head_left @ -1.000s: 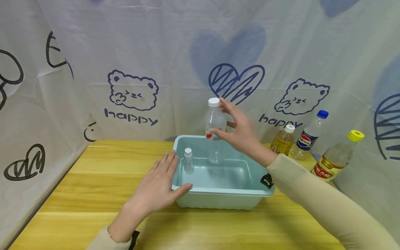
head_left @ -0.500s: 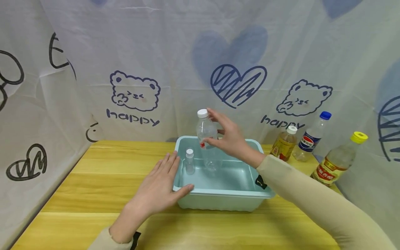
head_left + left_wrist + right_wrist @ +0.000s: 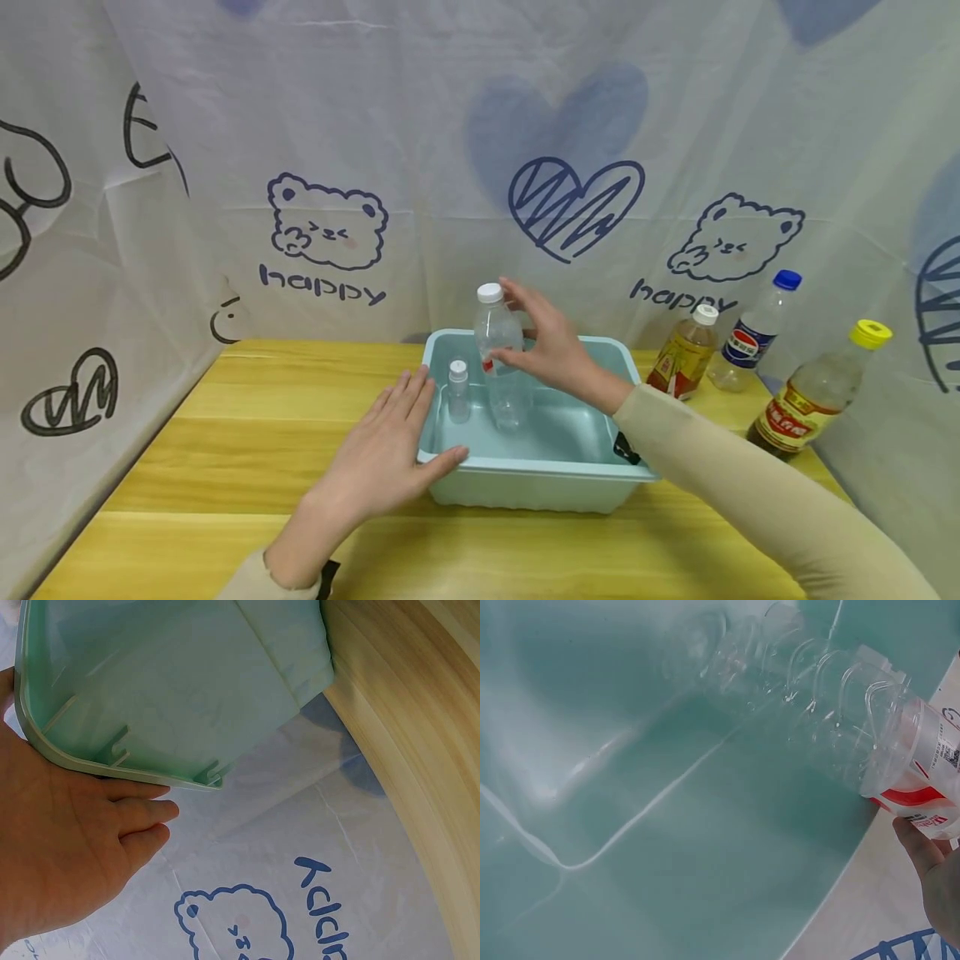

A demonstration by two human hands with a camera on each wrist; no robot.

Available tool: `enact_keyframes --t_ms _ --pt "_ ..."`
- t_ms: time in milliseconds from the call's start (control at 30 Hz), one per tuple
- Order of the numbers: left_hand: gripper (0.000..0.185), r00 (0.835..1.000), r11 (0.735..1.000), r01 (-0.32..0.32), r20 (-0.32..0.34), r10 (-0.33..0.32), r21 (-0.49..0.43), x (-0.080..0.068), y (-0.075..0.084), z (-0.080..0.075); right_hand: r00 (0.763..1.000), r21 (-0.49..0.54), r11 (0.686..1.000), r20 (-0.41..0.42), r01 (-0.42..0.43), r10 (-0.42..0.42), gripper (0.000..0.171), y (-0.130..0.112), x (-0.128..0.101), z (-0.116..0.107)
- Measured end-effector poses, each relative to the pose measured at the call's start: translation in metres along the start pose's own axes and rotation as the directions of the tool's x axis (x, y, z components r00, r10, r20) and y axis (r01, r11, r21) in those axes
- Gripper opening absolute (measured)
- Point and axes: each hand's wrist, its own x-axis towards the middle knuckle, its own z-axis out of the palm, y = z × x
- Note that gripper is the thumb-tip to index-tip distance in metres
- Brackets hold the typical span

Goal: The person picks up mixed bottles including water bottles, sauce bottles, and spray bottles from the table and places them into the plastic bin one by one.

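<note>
The right hand (image 3: 553,340) grips the clear bottle (image 3: 495,337) with curled fingers and thumb, its lower part inside the bin (image 3: 525,490) near 1 small bottle (image 3: 458,393); the left hand (image 3: 386,450), fingers straight, touches the bin's side. Placing seems underway; next likely calls for settling the base (floor contact unclear).

A clear, ridged plastic bottle (image 3: 497,333) is wearing its white cap and a red-and-white label, leaning slightly, base down inside the pale green tub (image 3: 532,490), cap rising above the rim. The right hand (image 3: 551,342) is holding it around the label. The tub is sitting upright, its left side touching the left hand (image 3: 382,458).
</note>
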Motion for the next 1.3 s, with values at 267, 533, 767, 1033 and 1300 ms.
enact_keyframes --t_ms 267,533,767,1033,1300 --pt "0.104 1.0 1.0 -0.005 -0.001 0.005 -0.001 -0.0001 0.0002 -0.0009 1.0 -0.006 1.0 0.006 0.021 -0.021 0.098 0.0018 -0.0047 0.0018" --pt "0.104 1.0 1.0 -0.001 0.007 0.001 -0.008 -0.0008 0.0007 -0.0009 1.0 0.031 0.999 0.024 -0.015 0.014 0.091 0.0021 -0.0051 0.0042" --pt "0.104 1.0 1.0 0.004 0.009 -0.004 -0.009 -0.001 0.001 -0.0009 0.997 0.027 0.997 0.033 -0.07 0.069 0.091 -0.001 -0.005 0.0049" --pt "0.104 1.0 1.0 0.004 0.005 -0.004 -0.012 -0.0006 0.0005 0.0003 0.997 0.05 0.997 0.035 -0.063 0.062 0.089 -0.003 -0.0038 0.0013" --pt "0.105 1.0 1.0 0.007 0.014 -0.007 -0.013 0.0003 0.0007 0.0009 0.998 0.052 0.997 0.043 -0.051 0.049 0.088 -0.0049 -0.0042 -0.002"
